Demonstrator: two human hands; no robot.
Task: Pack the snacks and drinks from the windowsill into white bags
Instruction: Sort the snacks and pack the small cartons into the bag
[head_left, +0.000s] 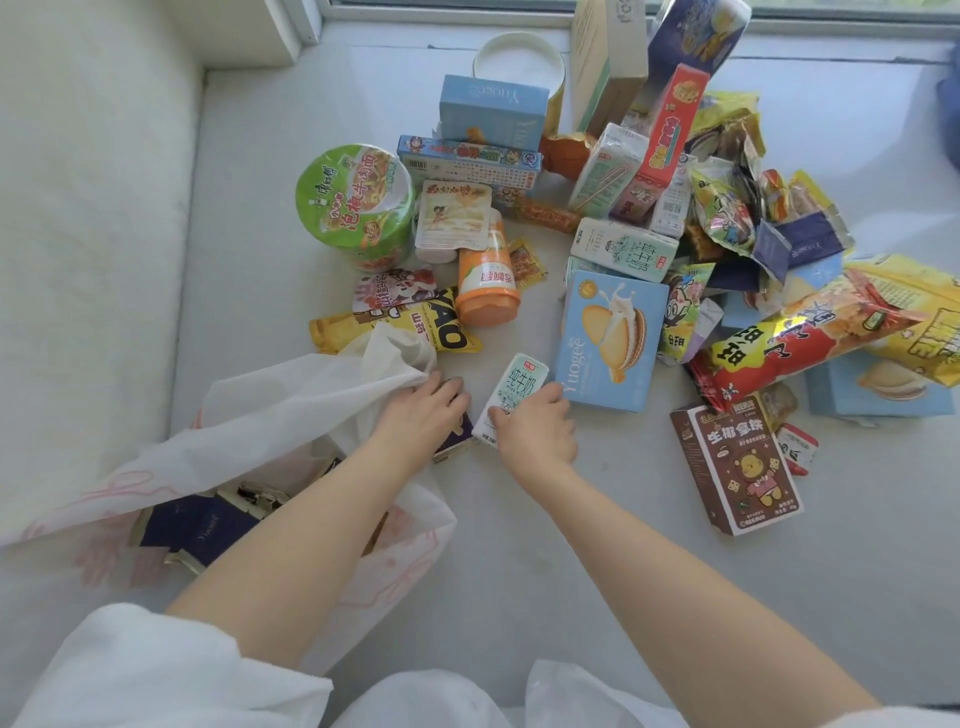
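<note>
A white bag (291, 410) lies open at the left with dark blue packets inside. My left hand (421, 410) rests at the bag's mouth over a dark purple box (457, 439), fingers curled on its top. My right hand (535, 426) grips a small white milk carton (517, 389) with green writing, lying on the sill beside a light blue biscuit box (610, 340). A heap of snacks and drinks spreads beyond: a green noodle cup (356, 205), an orange bottle (485, 280), a brown bear box (737, 467), and a red chip bag (800, 338).
The white windowsill (519, 545) runs under everything. A pale cushioned wall (88, 234) bounds the left side. The window frame (441, 13) is at the back. Another white bag (571, 696) lies at the bottom edge near my sleeves.
</note>
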